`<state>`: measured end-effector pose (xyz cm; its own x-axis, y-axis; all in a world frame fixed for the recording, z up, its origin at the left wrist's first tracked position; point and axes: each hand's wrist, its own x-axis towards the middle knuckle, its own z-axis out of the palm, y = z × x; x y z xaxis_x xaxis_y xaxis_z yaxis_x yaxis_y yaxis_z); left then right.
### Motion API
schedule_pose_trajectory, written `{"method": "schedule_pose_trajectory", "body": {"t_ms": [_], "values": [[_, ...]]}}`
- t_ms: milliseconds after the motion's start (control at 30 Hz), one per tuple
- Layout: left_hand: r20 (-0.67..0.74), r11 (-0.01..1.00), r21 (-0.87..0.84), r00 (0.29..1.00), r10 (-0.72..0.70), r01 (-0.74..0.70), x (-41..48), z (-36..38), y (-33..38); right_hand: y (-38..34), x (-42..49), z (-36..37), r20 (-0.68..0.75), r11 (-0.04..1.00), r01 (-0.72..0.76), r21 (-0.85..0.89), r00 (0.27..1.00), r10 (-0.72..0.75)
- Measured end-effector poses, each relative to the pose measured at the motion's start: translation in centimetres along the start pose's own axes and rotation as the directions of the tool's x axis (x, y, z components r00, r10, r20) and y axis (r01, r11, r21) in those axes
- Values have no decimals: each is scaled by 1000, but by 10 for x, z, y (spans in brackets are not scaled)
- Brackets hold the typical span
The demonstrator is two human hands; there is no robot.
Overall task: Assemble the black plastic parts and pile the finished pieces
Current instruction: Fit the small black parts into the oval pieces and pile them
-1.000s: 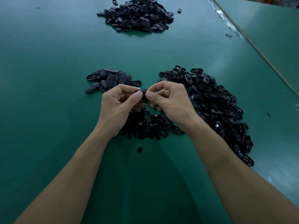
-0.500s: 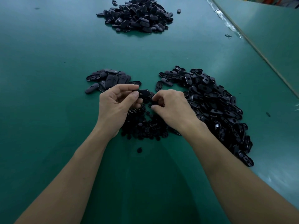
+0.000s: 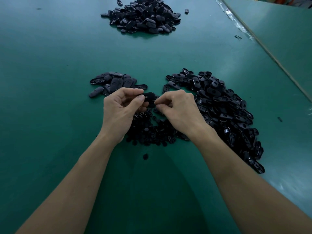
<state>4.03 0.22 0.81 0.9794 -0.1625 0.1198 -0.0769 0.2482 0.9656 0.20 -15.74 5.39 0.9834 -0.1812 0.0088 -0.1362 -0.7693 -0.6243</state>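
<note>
The left hand pinches one black oval plastic shell in curled fingers above the near heap of small round black parts, probably to keep inserts within reach. The right hand pinches the shell's right end with curled fingers; any insert between them is hidden. Four heaps sit on the green desk: that one, a small left heap of oval pieces, a large right heap and a far heap, likely the finished ones. The pieces are uncountable. One stray round part lies nearest.
</note>
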Motion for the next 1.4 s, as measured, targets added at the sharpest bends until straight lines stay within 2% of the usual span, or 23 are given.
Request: {"method": "schedule_pose_trajectory", "body": {"t_ms": [133, 467, 867, 1200, 1400], "values": [[1, 1000, 5, 1000, -4, 4, 0, 0, 0, -2, 1, -3, 31, 1000, -16, 26, 999, 15], [7, 1000, 26, 1000, -3, 3, 0, 0, 1, -5, -1, -2, 73, 998, -3, -66, 997, 8], [20, 999, 33, 1000, -3, 2, 0, -1, 1, -6, -5, -3, -22, 990, 51, -128, 998, -54], [4, 999, 47, 1000, -6, 6, 0, 0, 2, -13, -4, -6, -63, 998, 36, 45, 997, -33], [-24, 999, 44, 1000, -16, 17, -1, 2, 2, -16, -5, -7, -84, 993, 74, 87, 994, -67]]}}
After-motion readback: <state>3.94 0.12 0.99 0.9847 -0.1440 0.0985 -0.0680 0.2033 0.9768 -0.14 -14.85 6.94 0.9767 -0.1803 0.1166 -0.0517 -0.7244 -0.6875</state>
